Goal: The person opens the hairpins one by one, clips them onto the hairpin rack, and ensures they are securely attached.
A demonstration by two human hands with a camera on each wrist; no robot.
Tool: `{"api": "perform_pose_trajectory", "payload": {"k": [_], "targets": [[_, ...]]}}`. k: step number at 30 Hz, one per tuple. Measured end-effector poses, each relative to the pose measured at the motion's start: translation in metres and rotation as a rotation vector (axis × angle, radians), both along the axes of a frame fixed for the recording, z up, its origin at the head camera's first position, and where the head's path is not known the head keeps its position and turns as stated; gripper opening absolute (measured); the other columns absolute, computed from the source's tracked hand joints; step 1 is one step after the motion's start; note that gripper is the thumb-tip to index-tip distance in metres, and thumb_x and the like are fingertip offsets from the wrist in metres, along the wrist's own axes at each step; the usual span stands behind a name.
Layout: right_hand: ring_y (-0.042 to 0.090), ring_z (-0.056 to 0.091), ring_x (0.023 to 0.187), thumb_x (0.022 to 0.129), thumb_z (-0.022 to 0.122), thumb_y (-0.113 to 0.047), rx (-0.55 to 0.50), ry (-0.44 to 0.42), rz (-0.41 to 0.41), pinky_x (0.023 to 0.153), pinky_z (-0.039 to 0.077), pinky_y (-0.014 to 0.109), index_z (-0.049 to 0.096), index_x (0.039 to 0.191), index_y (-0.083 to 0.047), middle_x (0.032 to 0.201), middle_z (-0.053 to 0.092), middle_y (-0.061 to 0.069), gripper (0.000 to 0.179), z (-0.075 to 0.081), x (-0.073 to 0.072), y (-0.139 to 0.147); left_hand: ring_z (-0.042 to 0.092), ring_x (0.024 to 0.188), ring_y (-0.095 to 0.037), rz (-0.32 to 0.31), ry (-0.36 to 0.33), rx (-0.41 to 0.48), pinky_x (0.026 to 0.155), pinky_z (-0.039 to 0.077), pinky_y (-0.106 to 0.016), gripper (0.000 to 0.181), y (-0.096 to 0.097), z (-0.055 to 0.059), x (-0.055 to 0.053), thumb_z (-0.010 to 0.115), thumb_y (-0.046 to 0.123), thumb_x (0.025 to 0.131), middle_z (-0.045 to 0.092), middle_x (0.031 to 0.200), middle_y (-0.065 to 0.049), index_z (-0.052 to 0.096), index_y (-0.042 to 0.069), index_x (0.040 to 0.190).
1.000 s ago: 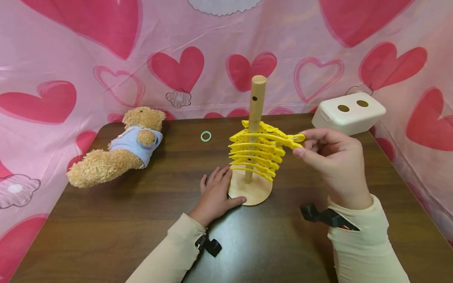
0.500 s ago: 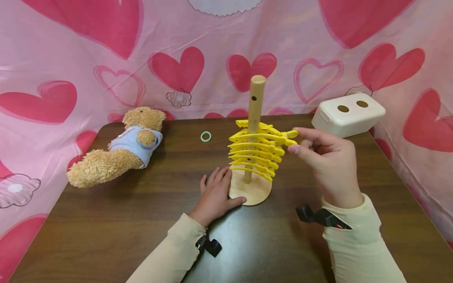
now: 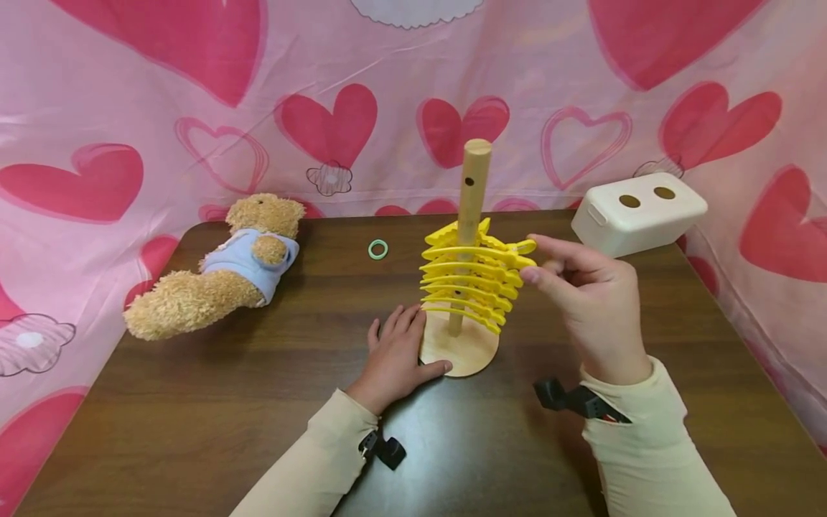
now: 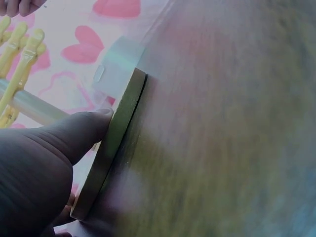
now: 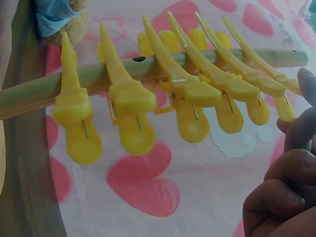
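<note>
A round wooden base [image 3: 461, 352] carries an upright wooden post [image 3: 474, 194]. Several yellow hair clips [image 3: 468, 287] straddle the post in a stack, handle ends to the right. My right hand [image 3: 591, 305] pinches the handles of the topmost hair clip [image 3: 478, 253] between thumb and fingers; its long arms lie either side of the post. In the right wrist view this hair clip [image 5: 256, 61] is nearest the fingertips. My left hand [image 3: 394, 355] rests at the base's left side, fingers extended. The left wrist view shows the thumb [image 4: 84, 131] pressing on the base's edge [image 4: 116, 133].
A teddy bear [image 3: 252, 258] in a blue top lies at the left of the brown table [image 3: 194, 416]. Behind the stand's left side lies a small green ring [image 3: 377, 249]. At the back right sits a white box [image 3: 639, 215] with two round holes. Heart-patterned cloth surrounds the table.
My right hand has moved left toward the post with the topmost hair clip, whose handles are now closer to the post. My left hand has stayed on the base.
</note>
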State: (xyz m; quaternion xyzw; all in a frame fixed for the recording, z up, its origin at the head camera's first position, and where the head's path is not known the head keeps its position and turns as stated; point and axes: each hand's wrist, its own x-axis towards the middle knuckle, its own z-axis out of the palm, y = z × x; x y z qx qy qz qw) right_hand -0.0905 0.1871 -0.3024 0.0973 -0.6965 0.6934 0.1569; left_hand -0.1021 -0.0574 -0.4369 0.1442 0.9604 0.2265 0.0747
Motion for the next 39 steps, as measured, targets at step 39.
{"api": "perform_pose_trajectory", "payload": {"k": [39], "targets": [[0.017,0.05,0.068,0.09,0.074,-0.003,0.009,0.012,-0.012,0.057,0.041,0.021,0.072,0.119,0.0,0.073,0.061,0.005,0.03,-0.008,-0.006,0.006,0.033,0.144,-0.029,0.08,0.072,0.036,0.113,0.015,-0.062,0.103,0.0,-0.012,-0.004,0.073,0.068,0.078,0.041,0.154,-0.009,0.038,0.009,0.155]]}}
